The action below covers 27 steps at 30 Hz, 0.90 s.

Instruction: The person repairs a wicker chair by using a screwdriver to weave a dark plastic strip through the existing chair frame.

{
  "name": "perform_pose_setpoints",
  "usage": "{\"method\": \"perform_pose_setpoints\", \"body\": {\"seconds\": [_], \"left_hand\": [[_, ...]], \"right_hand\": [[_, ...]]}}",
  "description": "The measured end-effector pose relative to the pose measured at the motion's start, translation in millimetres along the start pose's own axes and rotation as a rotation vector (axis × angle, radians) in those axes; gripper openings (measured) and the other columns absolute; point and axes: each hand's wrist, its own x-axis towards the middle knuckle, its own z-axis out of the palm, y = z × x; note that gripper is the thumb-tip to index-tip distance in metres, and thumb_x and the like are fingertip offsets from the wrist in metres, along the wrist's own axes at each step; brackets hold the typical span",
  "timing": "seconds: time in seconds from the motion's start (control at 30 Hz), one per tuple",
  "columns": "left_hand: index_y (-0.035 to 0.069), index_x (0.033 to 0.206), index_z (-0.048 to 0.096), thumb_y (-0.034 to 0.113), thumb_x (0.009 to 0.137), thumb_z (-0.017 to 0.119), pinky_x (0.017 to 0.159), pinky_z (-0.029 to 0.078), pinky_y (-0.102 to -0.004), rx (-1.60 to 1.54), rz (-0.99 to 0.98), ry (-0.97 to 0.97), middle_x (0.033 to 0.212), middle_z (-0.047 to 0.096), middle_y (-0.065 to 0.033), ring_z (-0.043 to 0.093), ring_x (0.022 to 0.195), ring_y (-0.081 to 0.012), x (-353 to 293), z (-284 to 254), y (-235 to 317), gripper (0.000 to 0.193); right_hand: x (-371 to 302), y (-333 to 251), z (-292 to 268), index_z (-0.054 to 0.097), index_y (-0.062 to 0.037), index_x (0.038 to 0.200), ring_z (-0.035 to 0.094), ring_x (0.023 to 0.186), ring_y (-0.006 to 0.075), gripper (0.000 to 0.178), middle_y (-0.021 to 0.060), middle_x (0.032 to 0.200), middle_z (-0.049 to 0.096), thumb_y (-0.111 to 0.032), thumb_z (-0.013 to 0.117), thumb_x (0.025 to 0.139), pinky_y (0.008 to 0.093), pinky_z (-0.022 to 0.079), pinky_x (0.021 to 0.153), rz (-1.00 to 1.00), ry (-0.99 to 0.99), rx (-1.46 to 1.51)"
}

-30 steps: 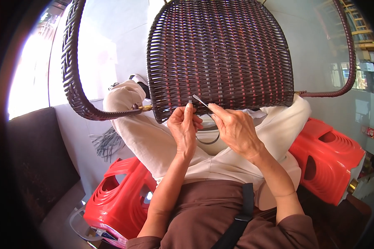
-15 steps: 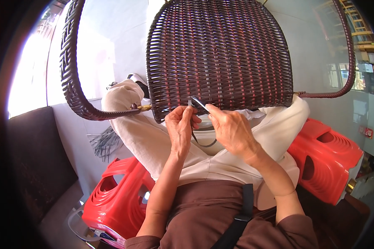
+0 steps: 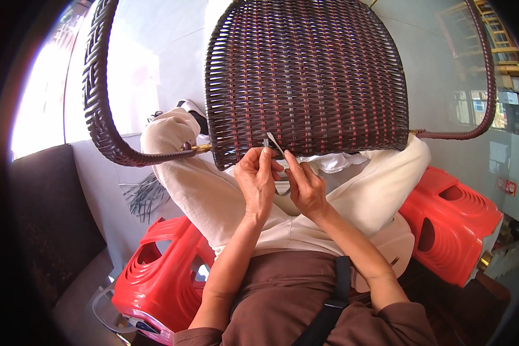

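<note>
A woven chair panel [image 3: 305, 81], dark brown with reddish strands, rests across my lap. Its lower edge lies just above my hands. My left hand [image 3: 256, 179] pinches a narrow grey plastic strip [image 3: 266, 142] at that edge, thumb against the fingers. Close beside it, my right hand [image 3: 308, 190] grips a slim metal tool [image 3: 274, 142] with a flat silver tip. That tip touches or almost touches the weave beside the strip; I cannot tell which. The tool's rear part is hidden by my fingers. A loop of dark strip hangs below, between the hands.
Wrapped armrests curve out on the left [image 3: 98, 86] and right [image 3: 489, 75]. Red plastic stools stand at lower left [image 3: 155, 288] and right [image 3: 450, 225]. Loose grey strips [image 3: 146, 197] lie on the floor by my left leg. A dark padded seat [image 3: 57, 213] is far left.
My right hand has shifted down and left, with its fingers now nearer the left hand, and the tool stands more steeply. My left hand keeps its pinch at nearly the same spot.
</note>
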Motion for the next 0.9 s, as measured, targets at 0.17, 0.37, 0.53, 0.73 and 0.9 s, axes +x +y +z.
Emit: {"method": "perform_pose_setpoints", "body": {"seconds": [0.17,0.37,0.53,0.73,0.9], "left_hand": [[-0.002,0.079,0.058,0.015,0.091,0.052,0.044,0.036,-0.0191,-0.006,0.017,0.033,0.057,0.055,-0.0025,0.044,0.047,-0.006,-1.6,3.6,-0.6,0.022],[-0.001,0.077,0.058,0.017,0.091,0.053,0.041,0.034,-0.0182,0.072,0.015,0.058,0.054,0.054,-0.0026,0.044,0.044,-0.0053,1.4,5.9,1.5,0.024],[-0.001,0.073,0.057,0.018,0.09,0.053,0.038,0.035,-0.0185,0.023,-0.003,0.089,0.051,0.055,-0.0035,0.045,0.041,-0.0051,1.8,10.4,2.8,0.026],[-0.001,0.08,0.06,0.023,0.091,0.053,0.043,0.04,-0.0195,-0.028,-0.146,-0.016,0.059,0.06,-0.0055,0.052,0.046,-0.008,-0.1,-2.9,14.4,0.028],[-0.003,0.084,0.06,0.02,0.089,0.055,0.048,0.046,-0.0222,-0.033,-0.091,-0.051,0.067,0.061,-0.0079,0.057,0.051,-0.0123,-2.8,-11.9,7.0,0.024]], "right_hand": [[-1.9,6.1,3.8,0.05,-0.0045,0.125,0.051,0.047,0.0193,0.047,0.0062,0.066,0.049,0.0,0.059,0.079,0.0306,0.041,0.041,-0.02,0.009,0.024],[-1.6,7.1,3.5,0.051,-0.004,0.124,0.05,0.046,0.0192,0.048,0.0065,0.065,0.048,0.001,0.059,0.077,0.0311,0.04,0.041,-0.033,0.018,0.031],[-0.4,5.3,3.0,0.051,-0.0038,0.123,0.05,0.046,0.0193,0.048,0.0062,0.065,0.048,0.002,0.06,0.076,0.0311,0.04,0.041,-0.022,0.024,0.047],[0.9,2.6,-0.1,0.052,-0.0042,0.121,0.051,0.047,0.0192,0.046,0.0059,0.065,0.05,0.0,0.061,0.076,0.0314,0.04,0.041,0.009,0.033,0.036],[1.0,2.7,-0.1,0.051,-0.0051,0.122,0.051,0.048,0.0192,0.047,0.0055,0.065,0.05,-0.001,0.061,0.077,0.0315,0.04,0.04,0.003,0.026,0.037]]}}
